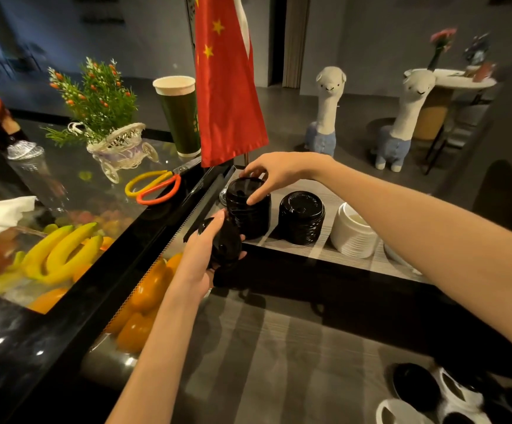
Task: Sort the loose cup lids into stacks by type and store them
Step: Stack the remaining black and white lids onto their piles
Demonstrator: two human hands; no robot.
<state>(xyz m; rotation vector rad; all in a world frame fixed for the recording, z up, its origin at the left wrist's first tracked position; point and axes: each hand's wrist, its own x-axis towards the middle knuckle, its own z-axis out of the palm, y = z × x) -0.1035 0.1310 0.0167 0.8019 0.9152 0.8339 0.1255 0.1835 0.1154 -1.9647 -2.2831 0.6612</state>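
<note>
Black lids fill the shelf (315, 249): two black stacks stand side by side, with one white stack (354, 232) just right of them. The right hand (274, 175) curls its fingers over the top of the left black stack (248, 209), thumb on its near rim. The second black stack (302, 217) stands free between that one and the white stack. The left hand (205, 255) grips a short bunch of black lids (225, 246), tilted, just in front of the left stack and touching its base.

Left of the left stack lie scissors (153, 186) with yellow and orange handles; behind them a red flag (227, 87) hangs down, its lower edge just above the right hand, and one green paper cup (179, 114) stands beside it. Farther left are a small basket plant (104, 117), and bananas (62, 252) and oranges (140, 304) under glass.

Well in front of the stacks, on the lower counter, loose black and white lids (450, 396) lie jumbled; their number cannot be told. Behind the shelf, two toy alpacas (325, 114) stand on the floor.
</note>
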